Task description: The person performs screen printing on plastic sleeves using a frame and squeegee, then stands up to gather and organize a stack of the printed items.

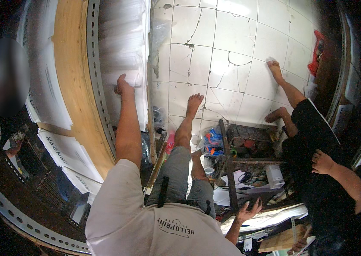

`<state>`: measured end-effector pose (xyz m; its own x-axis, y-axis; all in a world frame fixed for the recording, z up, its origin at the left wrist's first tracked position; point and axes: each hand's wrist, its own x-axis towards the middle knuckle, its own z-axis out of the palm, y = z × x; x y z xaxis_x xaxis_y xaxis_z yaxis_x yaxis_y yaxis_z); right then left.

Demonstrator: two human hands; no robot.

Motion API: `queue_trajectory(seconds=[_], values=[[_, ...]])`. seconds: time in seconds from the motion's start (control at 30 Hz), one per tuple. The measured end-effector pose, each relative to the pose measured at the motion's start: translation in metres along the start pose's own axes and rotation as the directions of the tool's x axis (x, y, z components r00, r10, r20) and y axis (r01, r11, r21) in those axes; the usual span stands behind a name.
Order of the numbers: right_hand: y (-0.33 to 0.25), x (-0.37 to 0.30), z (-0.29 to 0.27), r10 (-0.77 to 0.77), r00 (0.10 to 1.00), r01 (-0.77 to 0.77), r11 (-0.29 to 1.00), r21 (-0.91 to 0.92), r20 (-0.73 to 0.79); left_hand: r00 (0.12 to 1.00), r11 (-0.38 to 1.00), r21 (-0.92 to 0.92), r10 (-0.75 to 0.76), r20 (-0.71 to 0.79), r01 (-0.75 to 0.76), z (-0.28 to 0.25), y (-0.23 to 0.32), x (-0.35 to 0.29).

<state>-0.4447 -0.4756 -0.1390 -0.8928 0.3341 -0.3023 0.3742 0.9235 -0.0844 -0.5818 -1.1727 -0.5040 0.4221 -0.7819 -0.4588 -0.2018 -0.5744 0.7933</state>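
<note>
The white sheets (123, 38) looked large and pale, with greyish streaks and a blur over the surface; they lay on a shelf beside a grey perforated metal strip (97, 91). The left hand (125, 87) was over these sheets, near their right edge. Its fingers were bent, one of them reaching forward; I could not tell whether they pinched a sheet, and the sheets extended beyond the fingertips. The right hand (247, 212) was well apart from them, its fingers bent and slightly separated near a dark surface; whether they held something, I could not tell. A clear plastic bag (213, 141) contained blue and orange things. Behind a dark bar (227, 164), a dark compartment (249, 130) contained some rounded reddish things.
</note>
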Motion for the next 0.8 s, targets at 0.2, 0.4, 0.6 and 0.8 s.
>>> queue_trajectory(seconds=[0.2, 0.4, 0.6, 0.8], values=[[0.006, -0.002, 0.003, 0.006, 1.0, -0.005, 0.999, 0.041, -0.016, 0.995, 0.994, -0.061, -0.093, 0.035, 0.095, -0.016, 0.014, -0.014], [0.0, -0.001, 0.001, 0.006, 0.999, -0.002, 0.992, 0.123, -0.034, 0.997, 0.967, -0.242, -0.075, 0.019, 0.077, -0.078, -0.006, -0.018], [-0.005, -0.001, 0.0, -0.037, 0.996, 0.056, 0.964, 0.261, -0.077, 0.914, 0.932, -0.295, -0.081, 0.398, 0.211, -0.156, -0.005, -0.071], [0.005, 0.0, 0.009, -0.09, 0.983, 0.139, 0.933, 0.331, -0.158, 0.963, 0.965, -0.257, 0.019, 0.268, 0.053, -0.195, 0.009, -0.161]])
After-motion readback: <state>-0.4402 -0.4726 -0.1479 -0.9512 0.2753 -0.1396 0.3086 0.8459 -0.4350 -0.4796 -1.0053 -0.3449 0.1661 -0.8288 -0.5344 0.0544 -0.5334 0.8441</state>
